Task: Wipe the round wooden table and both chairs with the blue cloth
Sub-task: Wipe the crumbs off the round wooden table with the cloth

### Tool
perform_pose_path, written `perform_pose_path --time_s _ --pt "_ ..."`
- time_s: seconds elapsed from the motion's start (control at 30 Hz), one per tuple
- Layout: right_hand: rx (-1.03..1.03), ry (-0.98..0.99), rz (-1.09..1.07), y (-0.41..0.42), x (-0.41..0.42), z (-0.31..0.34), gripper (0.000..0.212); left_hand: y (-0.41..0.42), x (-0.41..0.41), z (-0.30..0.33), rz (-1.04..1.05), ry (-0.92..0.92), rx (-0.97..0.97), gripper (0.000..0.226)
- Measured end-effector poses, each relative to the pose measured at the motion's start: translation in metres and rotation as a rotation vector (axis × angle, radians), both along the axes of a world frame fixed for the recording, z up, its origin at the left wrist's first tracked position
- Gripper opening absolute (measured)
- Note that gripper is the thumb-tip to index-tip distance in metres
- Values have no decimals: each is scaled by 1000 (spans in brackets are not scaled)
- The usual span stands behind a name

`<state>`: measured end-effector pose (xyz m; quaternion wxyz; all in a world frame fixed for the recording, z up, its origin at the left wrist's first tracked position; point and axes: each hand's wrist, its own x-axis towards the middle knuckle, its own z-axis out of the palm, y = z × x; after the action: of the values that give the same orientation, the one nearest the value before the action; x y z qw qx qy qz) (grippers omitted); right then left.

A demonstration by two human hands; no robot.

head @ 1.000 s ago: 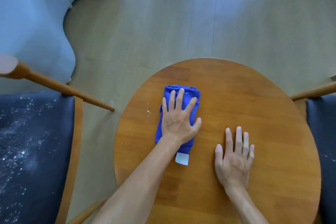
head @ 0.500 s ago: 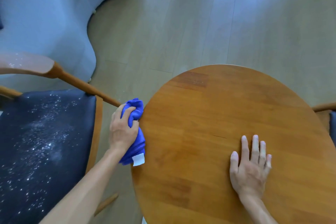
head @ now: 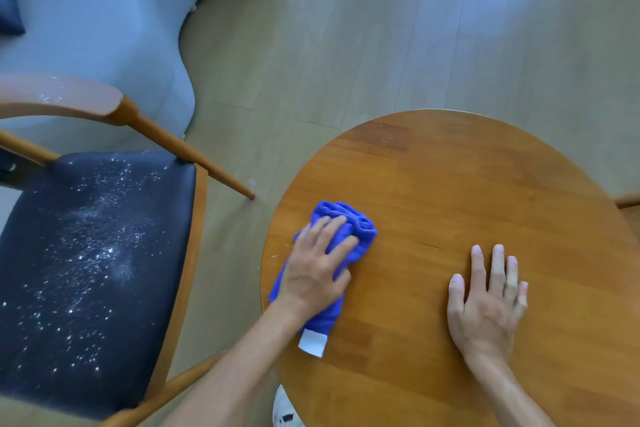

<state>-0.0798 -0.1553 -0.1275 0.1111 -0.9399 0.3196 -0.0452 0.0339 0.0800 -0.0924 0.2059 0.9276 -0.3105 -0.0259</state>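
The round wooden table (head: 467, 184) fills the right half of the head view. On its left side lies the bunched blue cloth (head: 349, 215), a white label at its near end. My left hand (head: 315, 270) lies on top of the cloth and presses it onto the wood with fingers extended. Flat on the table to the right, my right hand (head: 485, 305) holds nothing. A few white specks (head: 273, 256) sit at the table's left rim. The left chair (head: 86, 270) has a dark seat strewn with white crumbs. Only an armrest tip of the right chair (head: 628, 199) shows.
A light grey sofa (head: 104, 28) curves behind the left chair. Pale wooden floor (head: 381, 28) runs beyond the table. The left chair's armrest (head: 194, 156) points toward the table's edge. A white shoe (head: 284, 412) shows under the table's near rim.
My left hand had swept the cloth off the table's left edge, gripping it beside the chair; now it is back on the table, pressing the cloth. The view shifted left.
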Motion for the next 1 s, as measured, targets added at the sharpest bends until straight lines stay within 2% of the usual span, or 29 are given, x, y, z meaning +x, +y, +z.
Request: perform_pose_path --time_s 0.07,0.17,0.27,0.33,0.4,0.53,0.63,0.7,0.83,0.9,1.0 --pt "-4 -2 1 2 0 2 61 48 21 -1 252 10 -32 42" --pt "0 2 -6 2 1 3 61 86 18 -9 608 132 -97 39" --pt "-11 -3 -3 3 1 4 60 77 -2 -12 799 103 -133 36" --pt "-20 -8 1 2 2 3 59 53 -10 -8 733 31 -112 36" --pt "-24 -4 3 2 1 1 59 18 -24 0 516 -24 -57 38" --pt "-37 -7 1 1 0 2 59 -70 -72 6 42 37 -7 44" --pt "-35 -17 16 0 0 4 59 -72 -67 3 -182 33 -12 48" --pt "-7 -5 13 0 1 5 60 -32 -39 3 -128 21 2 45" --pt "-4 21 7 3 1 7 59 41 13 1 263 -13 1 43" --pt "-2 31 5 4 3 8 59 40 16 -4 377 -22 4 41" --pt "27 27 15 3 3 9 60 -4 -1 -8 493 -37 1 36"
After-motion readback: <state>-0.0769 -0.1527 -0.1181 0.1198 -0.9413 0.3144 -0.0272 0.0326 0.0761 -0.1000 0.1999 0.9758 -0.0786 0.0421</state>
